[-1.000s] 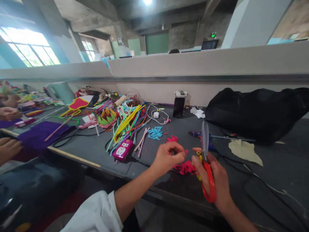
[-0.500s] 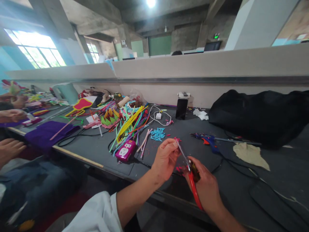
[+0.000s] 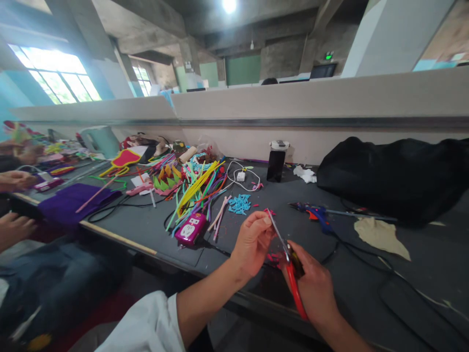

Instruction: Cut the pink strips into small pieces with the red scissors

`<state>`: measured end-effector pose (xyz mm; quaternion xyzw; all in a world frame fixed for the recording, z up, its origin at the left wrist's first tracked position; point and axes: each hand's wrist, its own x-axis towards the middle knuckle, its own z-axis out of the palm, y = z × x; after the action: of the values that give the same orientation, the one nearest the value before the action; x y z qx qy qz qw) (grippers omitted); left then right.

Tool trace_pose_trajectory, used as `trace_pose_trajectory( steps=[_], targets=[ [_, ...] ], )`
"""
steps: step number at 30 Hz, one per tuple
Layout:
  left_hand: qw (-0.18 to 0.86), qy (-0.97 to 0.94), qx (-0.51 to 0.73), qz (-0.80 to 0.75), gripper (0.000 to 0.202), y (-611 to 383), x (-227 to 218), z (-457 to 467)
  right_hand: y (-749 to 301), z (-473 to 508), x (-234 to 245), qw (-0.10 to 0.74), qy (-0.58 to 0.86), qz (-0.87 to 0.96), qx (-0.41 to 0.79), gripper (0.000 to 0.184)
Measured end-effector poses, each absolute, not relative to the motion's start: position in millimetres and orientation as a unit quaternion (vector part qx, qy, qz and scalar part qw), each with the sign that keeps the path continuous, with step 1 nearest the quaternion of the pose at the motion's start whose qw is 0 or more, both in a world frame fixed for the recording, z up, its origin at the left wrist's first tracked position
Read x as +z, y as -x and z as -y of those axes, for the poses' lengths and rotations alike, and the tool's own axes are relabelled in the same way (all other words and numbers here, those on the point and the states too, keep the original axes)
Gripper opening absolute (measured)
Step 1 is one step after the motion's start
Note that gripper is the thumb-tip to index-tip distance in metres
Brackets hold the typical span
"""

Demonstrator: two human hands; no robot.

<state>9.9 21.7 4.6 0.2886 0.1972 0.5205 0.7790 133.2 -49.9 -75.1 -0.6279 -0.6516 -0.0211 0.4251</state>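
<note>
My right hand (image 3: 311, 281) is closed round the red-handled scissors (image 3: 296, 288), whose blades point up and to the left. Thumb and fingers of my left hand (image 3: 255, 242) are pinched together right beside the blade tips; whatever they hold is too small or hidden to make out. Small pink pieces (image 3: 274, 257) lie on the table just beneath the scissors, partly covered by my hands. Beyond my left hand is a pile of short blue pieces (image 3: 239, 204), with a few pale pink strips (image 3: 220, 215) to its left.
A purple power socket (image 3: 190, 229) and a heap of coloured pipe cleaners (image 3: 200, 186) lie to the left. On the right are a blue glue gun (image 3: 321, 215), its cable, a beige scrap (image 3: 381, 236) and a black bag (image 3: 392, 176). A co-worker's hands (image 3: 16, 230) show at far left.
My hands and the scissors have hardly moved. At the far left, the co-worker's lower hand has shifted, and a dark flat object now shows above it.
</note>
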Motion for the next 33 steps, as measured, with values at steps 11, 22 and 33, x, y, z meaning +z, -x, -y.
trace_pose_trajectory(
  steps=[11, 22, 33],
  targets=[
    [0.787, -0.265, 0.524, -0.19, 0.015, -12, 3, -20, -134, 48, -81, 0.414, 0.631, 0.655, -0.045, 0.035],
    [0.787, -0.257, 0.529, -0.187, 0.015, -13, 1, -18, -132, 49, -80, 0.419, 0.618, 0.662, -0.058, 0.034],
    [0.783, -0.271, 0.533, -0.175, 0.01, -13, 1, -20, -136, 46, -71, 0.439, 0.61, 0.658, -0.051, 0.031]
  ],
)
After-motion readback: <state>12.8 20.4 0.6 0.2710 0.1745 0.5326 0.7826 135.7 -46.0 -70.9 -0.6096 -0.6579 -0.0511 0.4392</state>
